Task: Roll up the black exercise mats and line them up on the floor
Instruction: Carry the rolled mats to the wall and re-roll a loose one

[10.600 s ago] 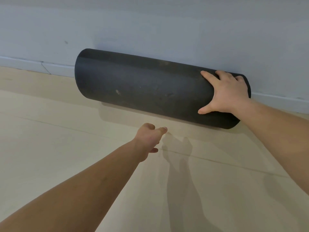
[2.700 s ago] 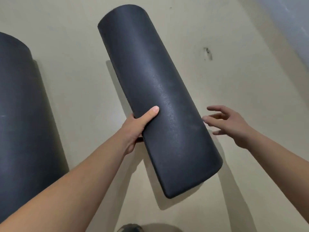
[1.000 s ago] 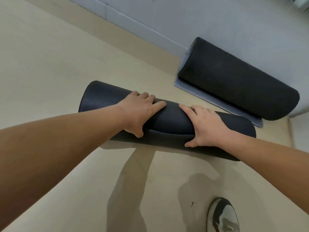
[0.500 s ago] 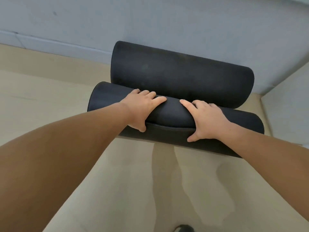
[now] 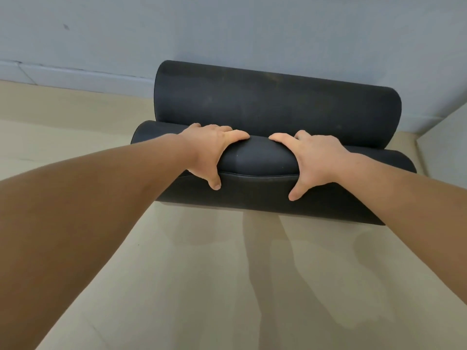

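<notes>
Two rolled black exercise mats lie side by side on the beige floor. The far mat (image 5: 275, 107) rests against the grey wall. The near mat (image 5: 257, 195) lies parallel to it and touches its front. My left hand (image 5: 211, 152) and my right hand (image 5: 312, 159) both press down on top of the near mat, fingers over its crest and thumbs on the near side, squeezing it so it bulges between them. The mat's loose outer edge shows as a seam running between my thumbs.
The grey wall (image 5: 227, 29) with its pale baseboard runs behind the mats. A second wall face (image 5: 444, 145) forms a corner at the right, close to the mats' right ends. Beige floor (image 5: 202, 286) stretches toward me and to the left.
The near mat has been pushed from open floor up against the far mat at the wall. My hands stay on top of it and now sit closer together.
</notes>
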Tool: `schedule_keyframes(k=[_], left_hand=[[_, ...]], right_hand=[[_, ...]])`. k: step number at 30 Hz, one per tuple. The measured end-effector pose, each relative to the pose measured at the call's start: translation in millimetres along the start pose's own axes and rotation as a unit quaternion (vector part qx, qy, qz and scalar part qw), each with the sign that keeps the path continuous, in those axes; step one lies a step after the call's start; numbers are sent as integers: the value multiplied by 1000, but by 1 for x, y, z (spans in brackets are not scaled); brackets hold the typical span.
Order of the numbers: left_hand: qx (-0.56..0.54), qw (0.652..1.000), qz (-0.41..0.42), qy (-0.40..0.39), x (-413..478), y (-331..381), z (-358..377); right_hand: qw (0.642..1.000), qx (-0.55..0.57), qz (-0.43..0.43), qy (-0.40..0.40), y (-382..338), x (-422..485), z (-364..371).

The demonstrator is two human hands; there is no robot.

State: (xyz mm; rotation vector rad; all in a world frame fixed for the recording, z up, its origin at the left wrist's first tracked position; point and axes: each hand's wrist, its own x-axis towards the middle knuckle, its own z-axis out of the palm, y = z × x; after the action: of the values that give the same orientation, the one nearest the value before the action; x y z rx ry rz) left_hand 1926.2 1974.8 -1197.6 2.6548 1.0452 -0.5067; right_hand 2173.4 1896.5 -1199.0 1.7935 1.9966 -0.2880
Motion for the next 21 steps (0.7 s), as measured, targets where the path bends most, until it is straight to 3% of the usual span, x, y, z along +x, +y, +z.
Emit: schedule_keyframes(k=[9, 16, 21], left_hand=[[5, 998, -20, -60, 0, -3, -9], [33, 999, -19, -34, -2, -6, 2], [63, 998, -15, 4, -15, -3, 21]], right_hand=[[997, 52, -22, -47, -2, 9, -4], [996, 74, -13, -56, 0, 7, 9], [999, 16, -23, 23, -14, -9, 31]])
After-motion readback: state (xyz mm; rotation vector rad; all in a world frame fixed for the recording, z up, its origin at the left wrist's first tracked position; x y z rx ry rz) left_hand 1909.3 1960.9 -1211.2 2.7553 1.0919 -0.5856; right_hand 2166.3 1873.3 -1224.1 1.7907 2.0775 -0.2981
